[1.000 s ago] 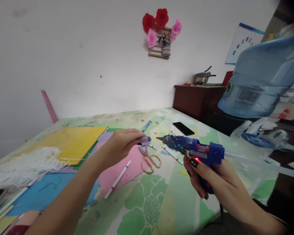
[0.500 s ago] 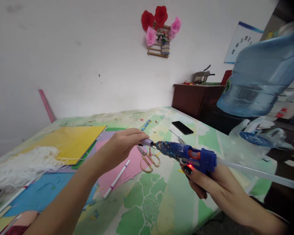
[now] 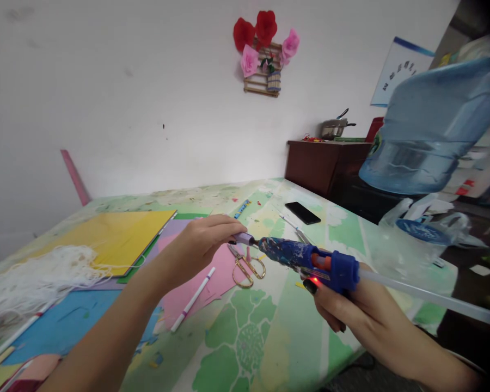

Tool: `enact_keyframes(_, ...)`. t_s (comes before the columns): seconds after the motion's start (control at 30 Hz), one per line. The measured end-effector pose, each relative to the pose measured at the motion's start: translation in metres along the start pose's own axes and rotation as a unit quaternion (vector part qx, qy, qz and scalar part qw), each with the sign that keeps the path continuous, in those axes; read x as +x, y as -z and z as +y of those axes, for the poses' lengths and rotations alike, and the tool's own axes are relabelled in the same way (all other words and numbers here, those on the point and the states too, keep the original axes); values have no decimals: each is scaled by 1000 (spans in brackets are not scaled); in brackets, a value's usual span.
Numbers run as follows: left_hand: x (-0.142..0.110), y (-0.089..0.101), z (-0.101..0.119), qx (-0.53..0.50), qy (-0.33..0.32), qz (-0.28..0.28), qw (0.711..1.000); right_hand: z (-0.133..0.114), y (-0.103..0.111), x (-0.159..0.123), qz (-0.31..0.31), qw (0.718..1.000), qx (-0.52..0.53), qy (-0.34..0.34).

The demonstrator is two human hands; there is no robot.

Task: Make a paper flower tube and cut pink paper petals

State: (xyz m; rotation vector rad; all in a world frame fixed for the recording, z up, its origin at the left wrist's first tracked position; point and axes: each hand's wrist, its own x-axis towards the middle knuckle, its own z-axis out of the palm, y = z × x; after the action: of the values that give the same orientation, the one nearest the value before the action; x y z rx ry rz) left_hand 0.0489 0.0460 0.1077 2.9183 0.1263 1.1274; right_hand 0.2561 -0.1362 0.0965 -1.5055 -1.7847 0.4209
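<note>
My left hand (image 3: 202,243) is closed on a small purple rolled paper tube (image 3: 244,238), held above the table with its end pointing right. My right hand (image 3: 351,305) grips a blue hot glue gun (image 3: 310,259) whose red light is lit. The gun's nozzle touches the end of the purple tube. A clear glue stick (image 3: 424,296) sticks out of the gun's back towards the right.
Gold-handled scissors (image 3: 245,268) and a white marker (image 3: 193,298) lie on pink paper (image 3: 222,267) below the hands. Yellow paper (image 3: 114,237), blue paper (image 3: 69,321) and white string (image 3: 36,275) cover the left. A black phone (image 3: 302,212) lies further back; a water jug (image 3: 433,130) stands right.
The glue gun has moved left until its nozzle meets the purple tube, which stayed nearly still in my left hand. The view has shifted slightly.
</note>
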Motion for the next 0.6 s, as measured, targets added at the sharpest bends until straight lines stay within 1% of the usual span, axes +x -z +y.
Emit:
enact_keyframes(0.3, -1, 0, -1, 3, 2, -4, 1000, 0, 1, -3, 4, 1000, 0, -12)
enact_keyframes(0.6, 0, 0, 0, 3, 3, -1, 1000, -3, 2, -3, 24, 999, -37, 14)
